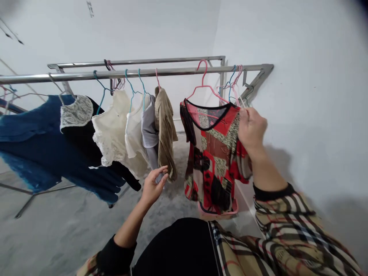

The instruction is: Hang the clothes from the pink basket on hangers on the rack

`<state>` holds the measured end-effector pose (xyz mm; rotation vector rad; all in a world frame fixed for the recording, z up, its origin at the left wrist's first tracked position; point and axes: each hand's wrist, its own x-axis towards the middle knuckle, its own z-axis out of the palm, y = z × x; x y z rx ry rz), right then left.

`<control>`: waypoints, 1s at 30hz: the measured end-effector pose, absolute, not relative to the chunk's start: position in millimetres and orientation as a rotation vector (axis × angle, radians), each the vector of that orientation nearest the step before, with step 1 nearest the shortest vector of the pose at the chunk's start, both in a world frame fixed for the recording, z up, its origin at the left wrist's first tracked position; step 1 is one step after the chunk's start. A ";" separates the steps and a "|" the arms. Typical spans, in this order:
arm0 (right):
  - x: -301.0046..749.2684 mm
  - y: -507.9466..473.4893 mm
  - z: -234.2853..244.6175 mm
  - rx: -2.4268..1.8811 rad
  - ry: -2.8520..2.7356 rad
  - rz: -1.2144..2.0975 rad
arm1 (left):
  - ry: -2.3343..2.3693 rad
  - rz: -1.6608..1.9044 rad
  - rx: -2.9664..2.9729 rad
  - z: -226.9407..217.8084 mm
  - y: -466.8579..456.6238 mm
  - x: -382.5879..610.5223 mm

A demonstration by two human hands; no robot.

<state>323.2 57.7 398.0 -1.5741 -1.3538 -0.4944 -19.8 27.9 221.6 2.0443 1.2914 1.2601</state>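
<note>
Red patterned shirt (211, 153) hangs on pink hanger (202, 78) from metal rail (181, 72). Right hand (253, 128) clamped on its shoulder. Left hand (153, 187) lower, thumb and fingertips apart, near brown garment (165, 132) on same rail.

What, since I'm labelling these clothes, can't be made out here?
All in the head view:
Most of the basket: hidden behind the red shirt.
Blue garment: cut off by the left edge.
Bunched hangers: overlapping, too small to count.
Wall marks: too small to read.
</note>
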 end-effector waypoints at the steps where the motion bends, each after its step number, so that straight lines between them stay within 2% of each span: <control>1: 315.7 76.4 400.6 -1.614 -1.336 -0.500 | 1.290 1.264 2.043 221.3 27.0 -19.2; 8: 270.1 167.8 409.7 -1.804 -1.470 -0.361 | 1.253 1.231 2.087 213.5 22.3 -11.1; 13: 256.1 179.4 383.8 -1.771 -1.554 -0.206 | 1.209 1.100 2.106 194.6 17.7 5.2; 17: 266.3 179.0 348.2 -1.482 -1.715 -0.117 | 1.149 0.922 2.102 174.3 12.2 25.4; 21: 298.3 163.1 278.8 -1.410 -1.759 0.047 | 1.119 0.743 2.046 152.7 7.4 48.9; 24: 331.7 132.0 203.6 -1.747 -1.770 0.332 | 1.141 0.623 1.978 136.0 4.3 67.2; 26: 356.3 108.6 149.9 -2.122 -1.792 0.705 | 1.162 0.543 1.928 124.6 2.3 80.5; 30: 404.7 72.9 54.9 -2.369 -1.751 1.088 | 1.198 0.435 1.827 99.0 -1.4 107.2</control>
